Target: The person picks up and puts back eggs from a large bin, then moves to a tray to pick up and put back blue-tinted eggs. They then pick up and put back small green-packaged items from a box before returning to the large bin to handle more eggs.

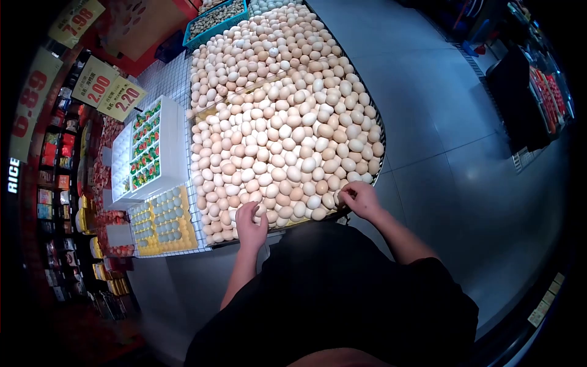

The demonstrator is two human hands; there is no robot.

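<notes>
A broad heap of loose eggs [287,140], cream to light brown, fills the display bin in front of me. At its near edge, left of centre, my left hand [251,225] curls its fingers and thumb around a pale egg [262,210]. Toward the near right corner, my right hand [362,199] is bent with fingertips and thumb drawn together against the eggs. What lies between those fingertips is hidden. A light brown egg [328,200] lies just left of my right hand.
Left of the heap are a white box [173,144] with green-and-red packs and yellow trays [183,235] of pale bluish eggs. A teal basket [205,40] of small speckled eggs stands at the back. Price signs [101,85] hang at left. Grey tiled floor [422,128] lies right.
</notes>
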